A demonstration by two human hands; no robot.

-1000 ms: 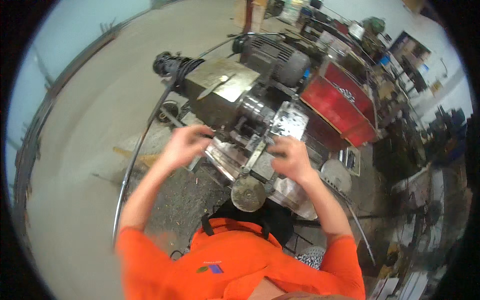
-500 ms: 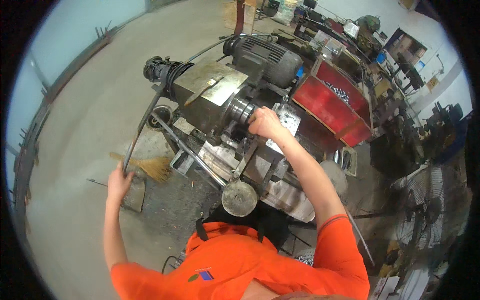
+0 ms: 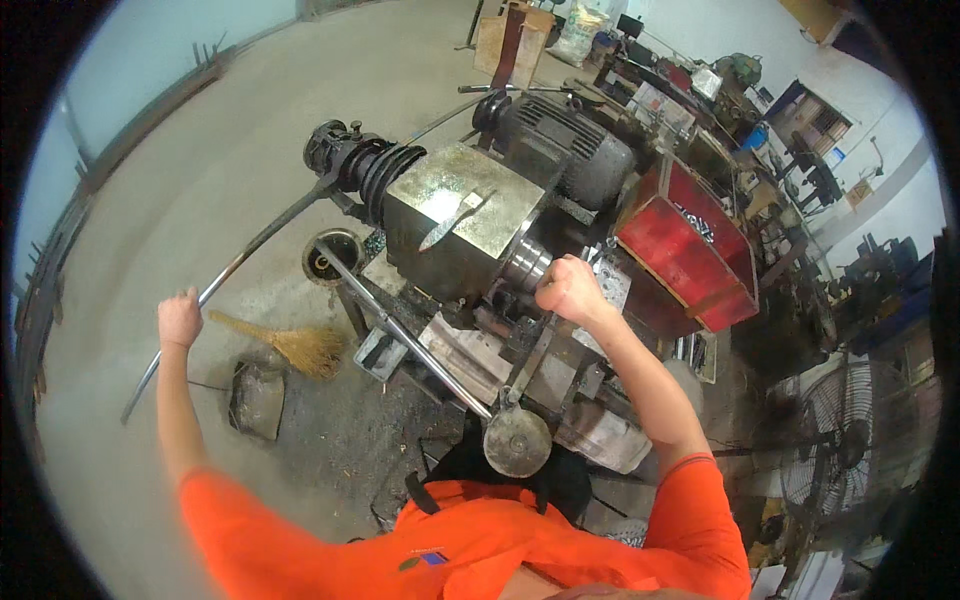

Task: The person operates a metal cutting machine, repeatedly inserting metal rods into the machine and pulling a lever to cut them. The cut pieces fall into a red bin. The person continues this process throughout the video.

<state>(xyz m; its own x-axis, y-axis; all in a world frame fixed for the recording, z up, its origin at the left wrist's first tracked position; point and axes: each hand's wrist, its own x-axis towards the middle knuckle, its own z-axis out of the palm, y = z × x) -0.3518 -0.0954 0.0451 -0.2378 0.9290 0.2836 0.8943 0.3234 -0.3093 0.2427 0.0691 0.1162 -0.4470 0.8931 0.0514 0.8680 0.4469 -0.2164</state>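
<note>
Grey floor (image 3: 230,150) flanks the headstock (image 3: 440,255); left of it, the left hand (image 3: 180,319) wraps fingers round a lever (image 3: 270,232); right of it, the right hand (image 3: 572,289) curls, its pinch unclear.

Lever (image 3: 262,239) left of machine housing (image 3: 430,258) (tool (image 3: 452,222) on top), motor (image 3: 575,150) behind, bin (image 3: 665,255) at right, broom (image 3: 303,348) on floor (image 3: 240,160)

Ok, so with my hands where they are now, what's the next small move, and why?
I'd probably ease the long metal lever a little with your left hand, holding your right hand steady. The left hand is closed around that lever, which runs to the far end of the headstock, and the right hand is at the shiny spindle; whatever it may hold is hidden.
</note>
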